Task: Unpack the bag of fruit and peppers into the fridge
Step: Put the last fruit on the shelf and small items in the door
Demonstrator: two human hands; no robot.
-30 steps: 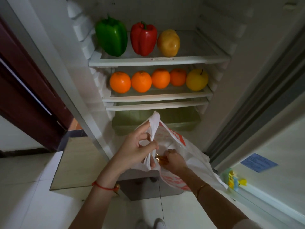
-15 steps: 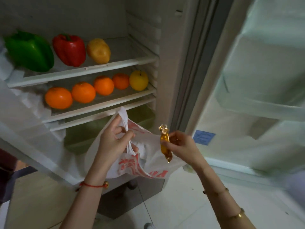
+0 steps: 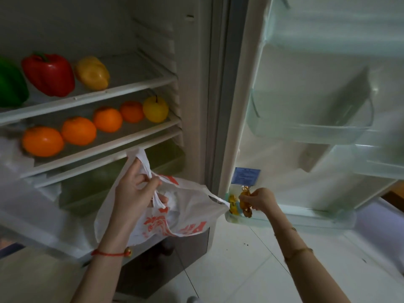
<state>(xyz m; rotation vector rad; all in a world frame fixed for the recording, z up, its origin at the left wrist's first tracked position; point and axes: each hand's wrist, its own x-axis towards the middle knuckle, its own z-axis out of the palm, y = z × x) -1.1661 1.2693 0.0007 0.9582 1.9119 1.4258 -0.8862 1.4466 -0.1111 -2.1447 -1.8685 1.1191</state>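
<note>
The left hand (image 3: 133, 189) grips the bunched handles of the bag (image 3: 185, 206), fingers curled around the plastic. The bag is white with red print and hangs open in front of the drawer (image 3: 122, 180) at the bottom of the fridge (image 3: 196, 84).

The right hand (image 3: 261, 199) pinches a small gold-wrapped item (image 3: 244, 201) between thumb and fingers. The item is held just above the lowest door bin (image 3: 295, 219), beside a small yellow and green object (image 3: 232, 204) that sits at the bin's left end. What the wrapped item is cannot be told.

Upper shelf (image 3: 122, 90): green pepper (image 3: 11, 84), red pepper (image 3: 49, 74) and yellow pepper (image 3: 93, 73), left to right, each apart from the next.

Middle shelf (image 3: 131, 138): four oranges (image 3: 42, 141) in a row running towards the back right, then a yellow apple (image 3: 155, 109) at the far end, touching the last orange.

The door stands open on the right. A blue label (image 3: 247, 176) is fixed to its inner wall, just above the right hand. The upper door bin (image 3: 310, 127) is clear plastic.
</note>
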